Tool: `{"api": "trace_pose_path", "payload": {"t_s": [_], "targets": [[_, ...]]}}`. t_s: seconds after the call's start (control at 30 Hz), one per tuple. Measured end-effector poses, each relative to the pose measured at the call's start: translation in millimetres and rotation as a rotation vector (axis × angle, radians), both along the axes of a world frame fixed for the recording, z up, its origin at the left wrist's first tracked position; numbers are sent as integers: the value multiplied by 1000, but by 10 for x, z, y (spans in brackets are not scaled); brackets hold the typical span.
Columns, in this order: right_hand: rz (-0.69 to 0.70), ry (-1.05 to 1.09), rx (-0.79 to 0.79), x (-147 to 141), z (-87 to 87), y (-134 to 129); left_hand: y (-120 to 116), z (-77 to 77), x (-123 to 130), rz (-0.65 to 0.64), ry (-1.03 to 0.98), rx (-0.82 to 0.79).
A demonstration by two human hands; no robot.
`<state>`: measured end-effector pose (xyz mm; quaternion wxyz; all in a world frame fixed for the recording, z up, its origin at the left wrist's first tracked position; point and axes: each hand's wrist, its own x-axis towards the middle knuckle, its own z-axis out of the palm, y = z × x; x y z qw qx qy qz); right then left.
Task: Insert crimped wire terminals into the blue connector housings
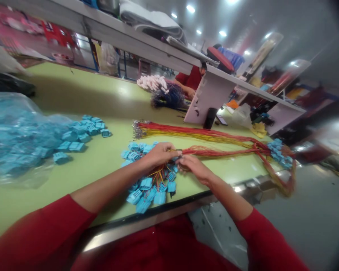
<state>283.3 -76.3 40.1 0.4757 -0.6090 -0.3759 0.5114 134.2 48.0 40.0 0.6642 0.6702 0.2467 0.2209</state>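
My left hand (160, 153) is closed over the near end of a red and yellow wire bundle (209, 151), its thumb and fingers pinched together. Right beside it, my right hand (194, 166) has its fingers curled in a pinch; what they hold is too small and blurred to make out. A small dark piece sits between the fingertips at the bundle. Around and below my hands lie several light-blue plastic connectors (145, 183) with wires running into them, spread on the green table (101, 199).
At left is a clear plastic bag (14, 139) of blue connectors, some loose beside it (77, 146). Another red-yellow wire bundle (186, 131) lies behind my hands. More connectors (279, 152) sit at right. A phone (210, 118) leans on a partition; across it, a person's hand (190, 92) is near dark wires.
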Motion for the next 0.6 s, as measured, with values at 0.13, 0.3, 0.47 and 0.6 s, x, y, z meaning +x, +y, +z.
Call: {"api": "trace_pose_path", "payload": {"t_s": [0.13, 0.3, 0.47, 0.6], "targets": [[43, 9, 15, -2, -12, 5, 12, 45, -29, -97, 34, -83], [125, -111, 33, -9, -4, -42, 39, 42, 5, -131, 96, -121], [136, -851, 309, -115, -23, -131, 15, -20, 62, -84, 116, -41], [88, -1231, 466, -185, -64, -107, -14, -68, 78, -47, 112, 33]]}}
